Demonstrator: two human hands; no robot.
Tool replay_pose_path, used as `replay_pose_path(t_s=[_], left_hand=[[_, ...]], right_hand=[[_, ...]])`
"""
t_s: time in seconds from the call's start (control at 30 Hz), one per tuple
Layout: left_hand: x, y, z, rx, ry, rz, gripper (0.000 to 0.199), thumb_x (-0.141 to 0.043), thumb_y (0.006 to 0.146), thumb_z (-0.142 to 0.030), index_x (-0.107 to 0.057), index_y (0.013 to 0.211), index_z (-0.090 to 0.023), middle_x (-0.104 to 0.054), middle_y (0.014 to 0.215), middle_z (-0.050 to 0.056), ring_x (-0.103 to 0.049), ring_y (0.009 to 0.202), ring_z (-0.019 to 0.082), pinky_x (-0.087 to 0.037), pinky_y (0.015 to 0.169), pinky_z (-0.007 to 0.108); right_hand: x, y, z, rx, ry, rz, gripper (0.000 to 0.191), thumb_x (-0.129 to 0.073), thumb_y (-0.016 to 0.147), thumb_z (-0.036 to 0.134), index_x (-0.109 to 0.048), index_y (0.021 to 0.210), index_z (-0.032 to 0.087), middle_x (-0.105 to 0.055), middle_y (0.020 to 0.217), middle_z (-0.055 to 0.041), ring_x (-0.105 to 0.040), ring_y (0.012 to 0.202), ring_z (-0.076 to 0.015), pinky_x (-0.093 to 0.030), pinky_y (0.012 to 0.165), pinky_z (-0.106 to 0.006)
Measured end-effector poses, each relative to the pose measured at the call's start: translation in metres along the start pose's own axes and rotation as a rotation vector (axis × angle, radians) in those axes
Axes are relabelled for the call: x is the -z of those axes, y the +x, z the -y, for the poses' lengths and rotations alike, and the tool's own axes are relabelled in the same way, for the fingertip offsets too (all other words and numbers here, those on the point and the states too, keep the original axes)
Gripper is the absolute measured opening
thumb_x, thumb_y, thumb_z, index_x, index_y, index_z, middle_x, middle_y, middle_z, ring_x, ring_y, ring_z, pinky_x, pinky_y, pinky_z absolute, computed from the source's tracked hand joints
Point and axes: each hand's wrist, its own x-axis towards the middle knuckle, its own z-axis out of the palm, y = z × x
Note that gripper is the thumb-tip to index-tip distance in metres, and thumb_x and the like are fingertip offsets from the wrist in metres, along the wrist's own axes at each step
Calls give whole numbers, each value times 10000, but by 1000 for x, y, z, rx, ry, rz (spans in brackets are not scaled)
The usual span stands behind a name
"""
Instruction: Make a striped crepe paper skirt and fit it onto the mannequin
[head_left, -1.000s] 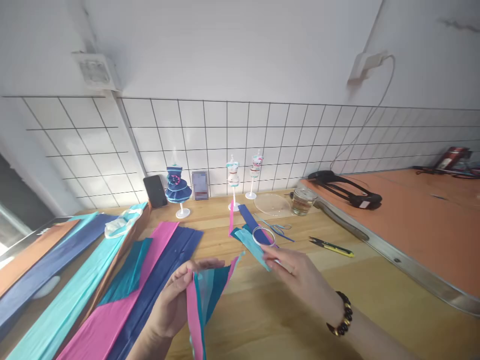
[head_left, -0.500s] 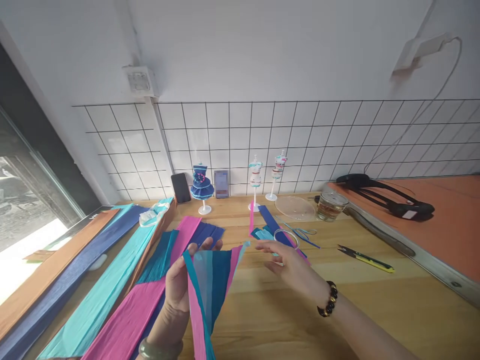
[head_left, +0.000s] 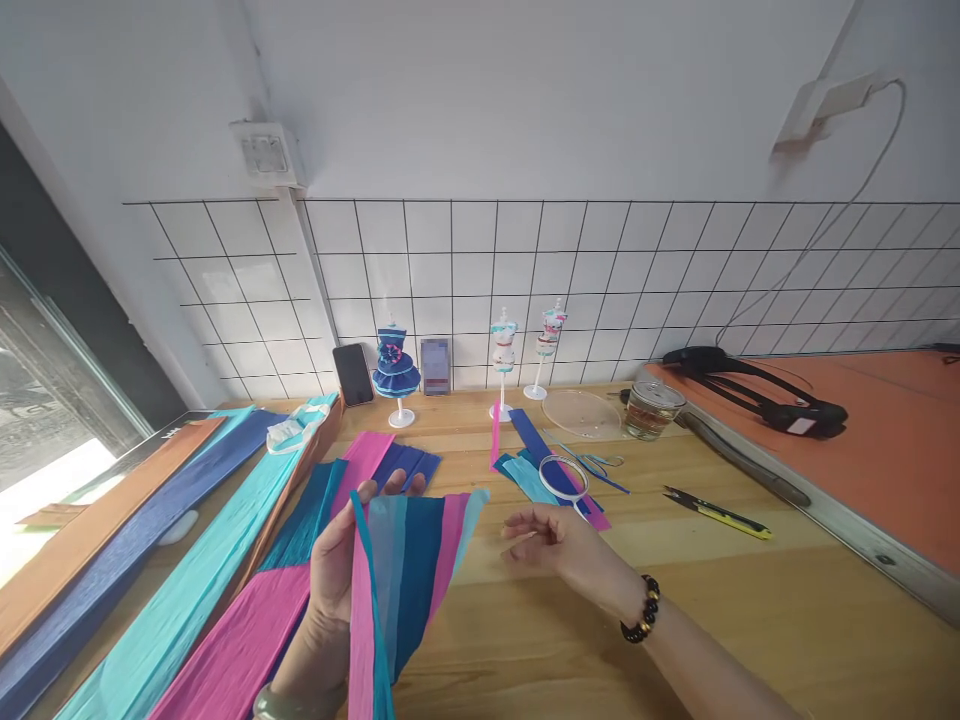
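My left hand (head_left: 334,562), with a pale bangle at the wrist, is closed on a striped piece of crepe paper (head_left: 416,565). The piece has pink, teal, grey-blue and light blue bands and fans out to the right, its lower end hanging down. To its right, my right hand (head_left: 555,545) hovers over the table with loosely curled fingers, thumb apart, and nothing visible in them; a dark bead bracelet circles that wrist. Just beyond it lie a white roll of tape (head_left: 564,480) and blue crepe strips (head_left: 536,450). Scissors (head_left: 600,463) rest behind the roll.
Long crepe sheets cover the left side, including a turquoise one (head_left: 187,560) and a pink one (head_left: 240,625). Small dress forms stand at the back, one in a blue dress (head_left: 395,370). A lidded glass jar (head_left: 652,410) and a yellow cutter knife (head_left: 720,512) are on the right.
The striped paper's right end has spread wider, showing more of the light blue band. My right hand has drawn slightly lower and its fingers have curled. The view has shifted a little.
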Motion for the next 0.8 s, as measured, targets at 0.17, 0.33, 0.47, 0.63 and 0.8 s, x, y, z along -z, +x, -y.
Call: replay_pose_path(t_s=[0.17,0.33,0.47,0.63,0.8], left_hand=[[6,3,0,-13,57,19,132,-558,770,-282,-689,775,-271,-718,995,-9,-559,1123,257,-371,1020,438],[6,3,1,3,10,-24,148,-547,773,-223,-694,754,-232,-722,970,24,-572,1103,269,-368,1019,448],[8,4,0,7,-33,-53,169,-531,773,-212,-700,765,-220,-720,983,37,-584,1083,278,-394,992,471],[11,6,-1,19,-42,-8,152,-539,763,-208,-689,747,-226,-722,994,28,-578,1095,269,-429,964,441],[10,5,0,26,-52,-36,140,-551,754,-215,-690,756,-227,-722,1005,27,-586,1082,271,-437,955,439]], right_hand=[[4,-4,-8,55,-25,-49,388,-708,611,195,-602,983,184,-584,1189,-95,-526,1147,-236,-446,916,-370],[6,-3,-21,37,-54,-115,285,-680,634,202,-578,897,157,-645,889,-46,-658,774,-184,-516,715,-324],[8,-2,-27,52,-111,-177,247,-715,634,264,-583,821,174,-573,617,33,-596,604,-156,-491,607,-301],[12,-7,-24,119,-120,-164,255,-712,651,280,-628,879,205,-627,1044,-69,-570,1031,-242,-439,897,-380],[14,-7,-20,143,-7,-112,346,-738,664,357,-626,955,208,-563,1222,-96,-434,1230,-258,-206,1095,-435]])
